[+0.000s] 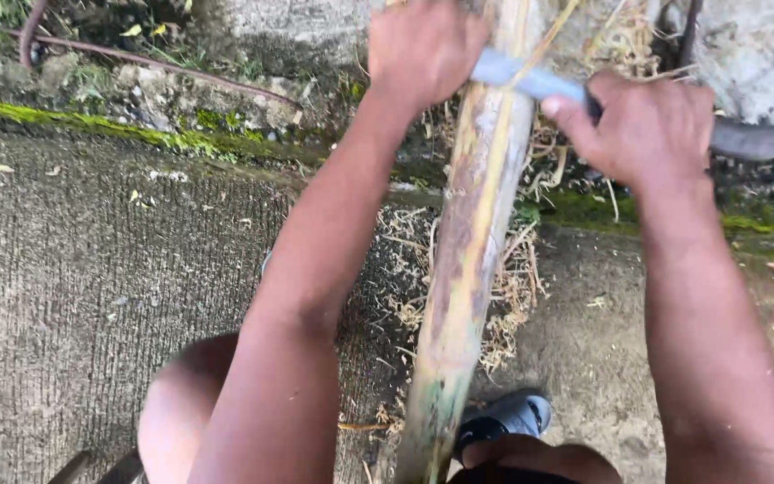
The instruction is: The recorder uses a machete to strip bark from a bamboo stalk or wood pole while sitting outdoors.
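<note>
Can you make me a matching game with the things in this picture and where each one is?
Things:
1. bamboo pole
2. blade
3. moss
4. shoe

Places:
A. along the edge of the concrete, upper left
B. lying across the pole, between the left hand and the right hand
C. at the bottom, beside the pole's lower end
D. running up the middle, with dry shavings around it

Pairs: 1-D, 2-B, 3-A, 4-C
</note>
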